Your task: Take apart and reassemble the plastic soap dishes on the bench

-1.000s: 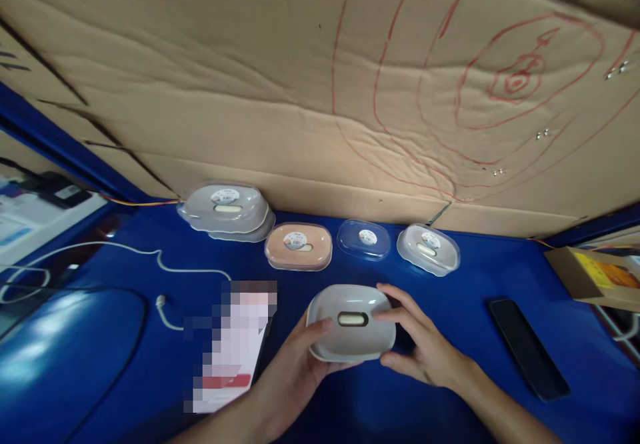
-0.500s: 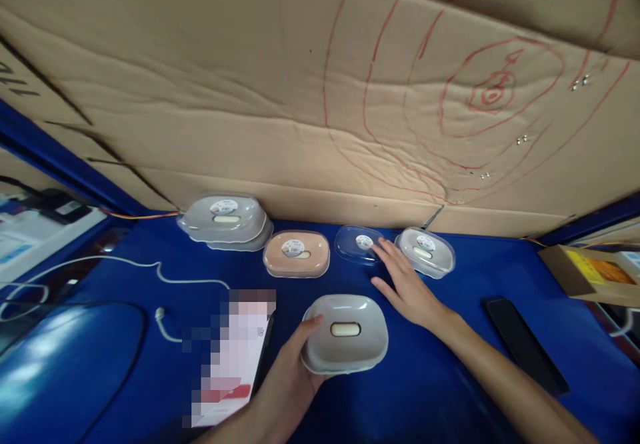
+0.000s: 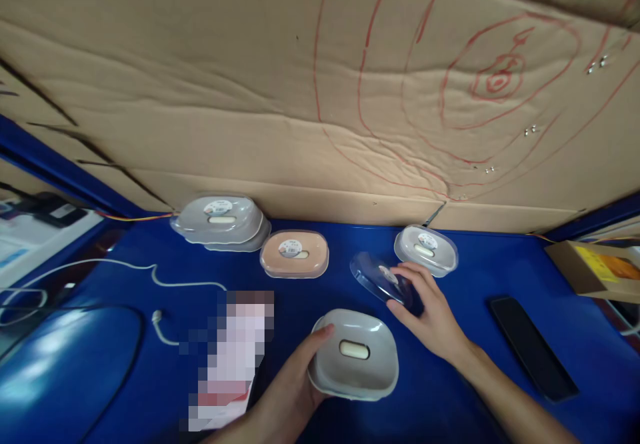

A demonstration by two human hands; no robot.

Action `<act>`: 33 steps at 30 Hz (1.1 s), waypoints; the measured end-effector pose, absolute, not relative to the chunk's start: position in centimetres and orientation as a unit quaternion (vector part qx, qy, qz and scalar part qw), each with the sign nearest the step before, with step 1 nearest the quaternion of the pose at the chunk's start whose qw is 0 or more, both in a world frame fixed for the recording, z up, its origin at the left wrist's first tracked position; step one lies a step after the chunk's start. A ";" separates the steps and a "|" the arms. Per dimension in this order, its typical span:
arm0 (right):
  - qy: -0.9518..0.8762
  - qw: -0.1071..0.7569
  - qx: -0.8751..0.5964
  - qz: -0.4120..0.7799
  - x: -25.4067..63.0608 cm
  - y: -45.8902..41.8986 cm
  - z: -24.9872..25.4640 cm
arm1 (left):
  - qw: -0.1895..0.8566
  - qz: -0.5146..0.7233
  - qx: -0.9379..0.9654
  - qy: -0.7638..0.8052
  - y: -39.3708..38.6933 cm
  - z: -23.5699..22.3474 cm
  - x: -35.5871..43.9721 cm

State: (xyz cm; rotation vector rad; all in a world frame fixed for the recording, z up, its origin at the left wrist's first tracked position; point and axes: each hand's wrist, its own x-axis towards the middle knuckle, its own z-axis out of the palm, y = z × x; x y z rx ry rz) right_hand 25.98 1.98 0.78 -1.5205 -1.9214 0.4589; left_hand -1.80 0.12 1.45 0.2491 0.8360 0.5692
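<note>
A grey soap dish (image 3: pixel 355 355) was held at its left side by the left hand (image 3: pixel 295 381), the thumb laid on the top rim and the fingers curled underneath, near the front edge of the blue table (image 3: pixel 480 277). An oval cream insert showed at the middle of the dish. The right hand (image 3: pixel 430 311) was closed on a clear plastic lid (image 3: pixel 383 279), which was tilted and lifted off the table surface just behind and to the right of the grey dish; the fingertips were pressed on the lid's near edge, and a round sticker was seen on it. Along the back edge, against the cardboard wall (image 3: pixel 250 97) marked with red rings, a stack of lidded grey dishes (image 3: pixel 220 221) was set toward the left, a peach soap dish (image 3: pixel 294 253) under a clear cover was placed beside it, and a lidded white dish (image 3: pixel 426 249) was placed just behind the right hand. A black phone (image 3: pixel 533 347) was laid flat toward the right edge, well apart from the hands. A white cable (image 3: pixel 165 284) was trailed across the left part of the table, and a cardboard box (image 3: pixel 585 271) was seen at the right edge.
</note>
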 end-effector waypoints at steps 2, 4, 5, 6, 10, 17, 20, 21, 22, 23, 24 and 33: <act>-0.741 0.333 -0.537 0.227 25.8 1.1 1.5 | 0.869 0.280 0.127 0.387 0.6 2.0 -1.8; -0.775 0.310 -0.487 0.256 25.1 0.0 2.0 | 0.875 0.289 0.132 0.364 1.0 2.6 -1.8; -0.796 0.293 -0.464 0.256 24.6 -0.5 2.1 | 0.878 0.293 0.131 0.354 1.2 2.8 -1.8; -0.814 0.278 -0.447 0.248 24.2 -1.0 2.1 | 0.879 0.296 0.129 0.349 1.3 2.9 -1.8; -0.851 0.260 -0.415 0.191 23.0 -1.8 1.5 | 0.872 0.310 0.124 0.357 1.2 2.6 -2.0; -0.878 0.252 -0.396 0.096 22.9 -1.7 0.9 | 0.852 0.329 0.166 0.372 1.1 2.9 -2.2; -0.881 0.253 -0.389 0.091 22.9 -1.7 0.8 | 0.858 0.322 0.154 0.369 1.1 3.3 -2.0; -0.882 0.250 -0.387 0.097 22.8 -1.7 0.7 | 0.862 0.318 0.146 0.368 1.1 3.4 -2.0; -0.884 0.243 -0.385 0.107 22.8 -1.7 0.7 | 0.865 0.314 0.138 0.366 1.0 3.3 -2.0; -0.887 0.232 -0.381 0.117 22.7 -1.7 0.7 | 0.868 0.312 0.131 0.364 1.0 3.2 -1.9; -0.890 0.220 -0.378 0.127 22.6 -1.7 0.7 | 0.870 0.312 0.125 0.361 1.0 3.1 -1.9; -0.898 0.208 -0.356 0.153 23.0 -1.5 0.3 | 0.869 0.324 0.115 0.355 1.1 2.4 -1.8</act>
